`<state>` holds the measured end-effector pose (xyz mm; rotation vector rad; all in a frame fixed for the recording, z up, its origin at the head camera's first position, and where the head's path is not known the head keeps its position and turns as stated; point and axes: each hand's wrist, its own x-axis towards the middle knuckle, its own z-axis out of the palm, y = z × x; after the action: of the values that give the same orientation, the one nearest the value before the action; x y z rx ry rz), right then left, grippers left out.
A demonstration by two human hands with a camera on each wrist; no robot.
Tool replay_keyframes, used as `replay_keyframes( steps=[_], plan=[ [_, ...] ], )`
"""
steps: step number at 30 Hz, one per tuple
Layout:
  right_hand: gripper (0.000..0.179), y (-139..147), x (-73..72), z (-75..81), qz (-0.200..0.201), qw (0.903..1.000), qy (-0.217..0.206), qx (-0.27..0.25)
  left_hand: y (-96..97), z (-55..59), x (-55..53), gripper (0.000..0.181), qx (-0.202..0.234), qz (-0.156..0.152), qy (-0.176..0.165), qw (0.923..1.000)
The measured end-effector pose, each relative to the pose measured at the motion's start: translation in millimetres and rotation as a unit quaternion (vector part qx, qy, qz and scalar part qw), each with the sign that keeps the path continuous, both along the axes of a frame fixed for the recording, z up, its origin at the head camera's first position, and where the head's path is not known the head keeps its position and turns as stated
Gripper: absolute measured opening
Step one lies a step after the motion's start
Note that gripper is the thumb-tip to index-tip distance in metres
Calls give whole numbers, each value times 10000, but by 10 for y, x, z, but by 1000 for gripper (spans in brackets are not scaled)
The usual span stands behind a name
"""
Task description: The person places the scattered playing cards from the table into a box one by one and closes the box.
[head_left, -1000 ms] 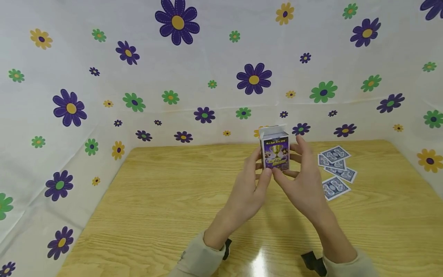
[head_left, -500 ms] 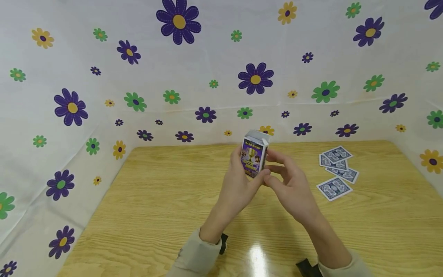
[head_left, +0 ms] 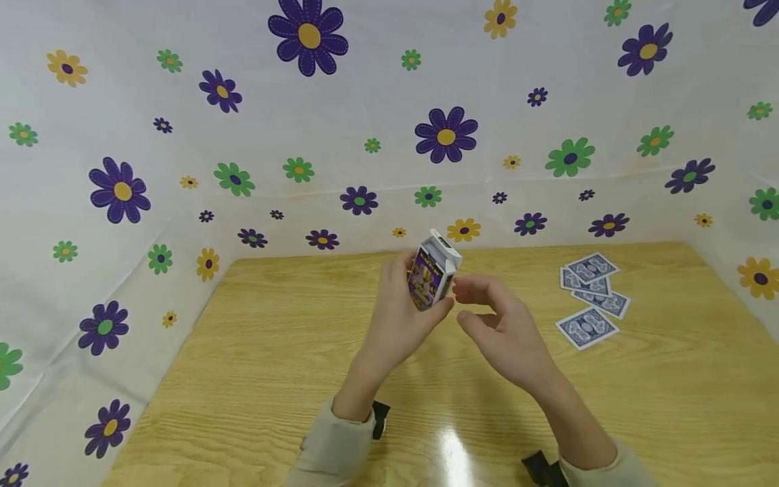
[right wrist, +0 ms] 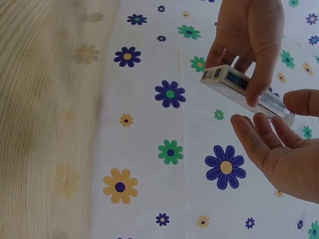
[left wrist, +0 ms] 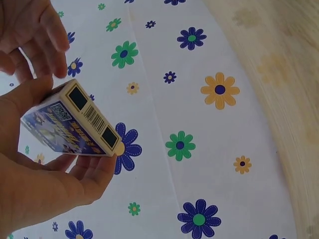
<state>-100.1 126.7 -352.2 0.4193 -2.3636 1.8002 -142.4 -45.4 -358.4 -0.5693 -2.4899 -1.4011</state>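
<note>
My left hand (head_left: 392, 328) grips a small purple playing-card box (head_left: 428, 279) with a gold trophy on its front, held tilted above the table. The top flap (head_left: 447, 245) of the box stands up, open. In the left wrist view the barcoded bottom end of the box (left wrist: 93, 119) faces the camera, with the thumb on one side and fingers on the other. Beside the box, to its right, my right hand (head_left: 508, 335) holds nothing, its fingers loosely bent. In the right wrist view the right hand's fingertips (right wrist: 259, 122) lie close by the flap end.
Several blue-backed playing cards (head_left: 590, 268) lie face down at the table's right, some overlapping, one card (head_left: 587, 328) apart and nearer. The wood-grain table (head_left: 292, 352) ends at a white flower-patterned cloth (head_left: 365, 101) behind and at the sides.
The box has moved left and tilted in my left hand, turning to show its side. My right hand, which held the box too, has let go of it.
</note>
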Motion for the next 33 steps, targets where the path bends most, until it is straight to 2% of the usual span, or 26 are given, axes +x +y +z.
replay_keyframes(
  steps=[4, 8, 13, 17, 20, 23, 28, 33],
  plan=[
    [39, 57, -47, -4, -178, 9992, 56, 346, -39, 38, 0, 80, -27, -5, -154, 9999],
    [39, 136, -161, -40, -310, 9964, 120, 786, -79, 82, -1, 82, -99, 102, -184, 9997],
    [47, 400, -323, -109, -297, 9896, -337, 1368, -123, 92, -8, 83, -325, 264, -116, 9991],
    [58, 780, -369, -155, -252, 9806, -725, 1802, -179, 70, -9, 81, -783, 281, -46, 9965],
    [65, 1085, -385, -240, -234, 9681, -852, 2345, -255, 29, -9, 80, -1259, 246, 24, 9917],
    [74, 1372, -403, -363, -89, 9486, -1151, 2947, -340, -15, -12, 79, -1632, 189, 135, 9863],
    [88, 1729, -434, -559, 24, 9134, -1844, 3629, -443, -57, -19, 80, -1850, 163, 207, 9824],
    [100, 1855, -497, -700, -187, 8874, -2283, 4001, -450, -64, -23, 81, -2034, 154, 8, 9790]
  ],
)
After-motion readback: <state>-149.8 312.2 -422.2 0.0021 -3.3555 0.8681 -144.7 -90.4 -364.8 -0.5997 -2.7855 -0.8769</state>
